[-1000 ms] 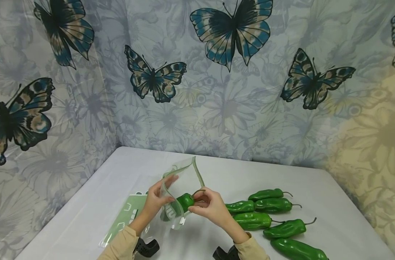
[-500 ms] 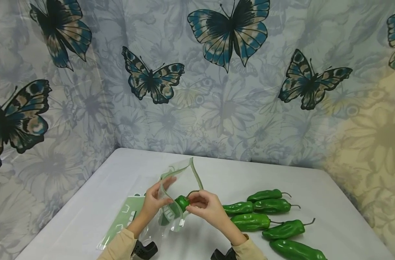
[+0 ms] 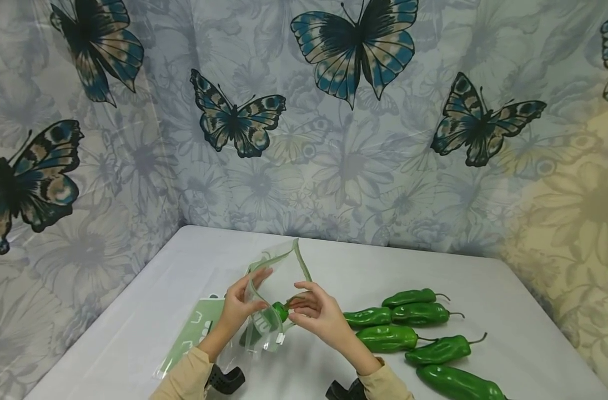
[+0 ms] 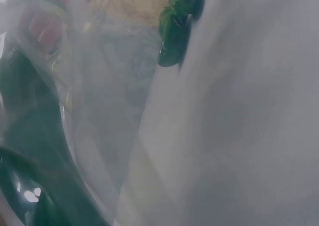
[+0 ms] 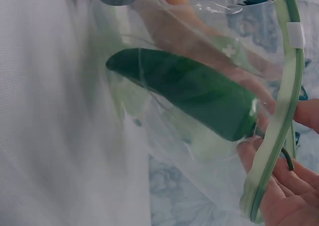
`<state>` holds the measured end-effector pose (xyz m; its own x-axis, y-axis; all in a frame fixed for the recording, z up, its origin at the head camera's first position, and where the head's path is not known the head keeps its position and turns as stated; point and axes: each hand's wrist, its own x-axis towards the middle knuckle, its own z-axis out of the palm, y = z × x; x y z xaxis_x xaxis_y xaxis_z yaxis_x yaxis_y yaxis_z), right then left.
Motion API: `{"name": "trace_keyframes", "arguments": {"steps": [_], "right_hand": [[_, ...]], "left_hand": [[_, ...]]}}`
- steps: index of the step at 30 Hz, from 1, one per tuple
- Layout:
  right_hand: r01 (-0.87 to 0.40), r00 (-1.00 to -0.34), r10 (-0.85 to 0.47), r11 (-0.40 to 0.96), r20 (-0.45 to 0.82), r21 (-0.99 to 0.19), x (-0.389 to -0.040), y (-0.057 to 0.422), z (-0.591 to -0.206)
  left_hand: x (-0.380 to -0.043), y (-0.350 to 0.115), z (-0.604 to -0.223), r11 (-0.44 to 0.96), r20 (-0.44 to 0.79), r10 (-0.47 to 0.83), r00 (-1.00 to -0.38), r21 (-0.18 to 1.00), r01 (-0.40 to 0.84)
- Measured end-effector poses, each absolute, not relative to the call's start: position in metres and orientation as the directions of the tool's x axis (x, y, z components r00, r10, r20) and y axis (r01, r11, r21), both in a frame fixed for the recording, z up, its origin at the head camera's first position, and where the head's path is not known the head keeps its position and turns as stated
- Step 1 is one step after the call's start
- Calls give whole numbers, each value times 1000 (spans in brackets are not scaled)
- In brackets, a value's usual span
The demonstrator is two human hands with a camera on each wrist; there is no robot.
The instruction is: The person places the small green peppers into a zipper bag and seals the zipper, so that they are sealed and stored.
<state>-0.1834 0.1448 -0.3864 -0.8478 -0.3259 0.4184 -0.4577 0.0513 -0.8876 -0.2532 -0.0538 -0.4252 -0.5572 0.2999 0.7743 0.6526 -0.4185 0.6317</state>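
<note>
Lying inside the clear bag (image 5: pixel 288 89), the green pepper (image 5: pixel 184 89) had its stem end at the bag's mouth and its tip deep in the film, so its long axis ran from the right fingertips inward, away from them, slanting down toward the table (image 3: pixel 363 266). From the right hand (image 3: pixel 321 316), then, the pepper lay to the person's left, with only the stem and shoulder within close reach; the stem crossed the green zip edge of the bag. The right hand was the nearer one to that stem end: its fingers were bent only slightly, thumb standing apart from them, fingertips against or just beside the base of the stem, with no firm grip to be seen, though whether they actually touched could not be told. The left hand (image 3: pixel 237 300) came from the other side, its thumb and fingers spread well apart yet curved round the mouth of the bag, keeping hold of the bag rather than the pepper, the thumb just beside the pepper's shoulder. Well to the right, six other peppers (image 3: pixel 421 315) lay on the table; a green-printed packet (image 3: pixel 196 333) lay flat beyond the left wrist's outer side.
</note>
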Motion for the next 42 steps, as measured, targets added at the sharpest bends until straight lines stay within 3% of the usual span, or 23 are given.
{"name": "trace_keyframes", "arguments": {"steps": [11,22,27,35,42], "right_hand": [[-621,-752,-264,-25,604,-784,-188,143,-391],[-587,-762,-395,89,513,-804,-183,132,-370],[-562,-774,-428,122,467,-818,-179,127,-359],[-669,-711,-330,44,621,-742,-185,135,-378],[-630,-728,-370,30,577,-776,-196,138,-388]], "left_hand": [[-256,-54,-425,-441,775,313,-550,631,638],[-255,-50,-423,-476,809,285,-513,584,657],[-255,-50,-426,-471,807,267,-527,586,659],[-252,-54,-431,-456,788,246,-565,608,650],[-256,-51,-430,-472,794,245,-556,599,647]]}}
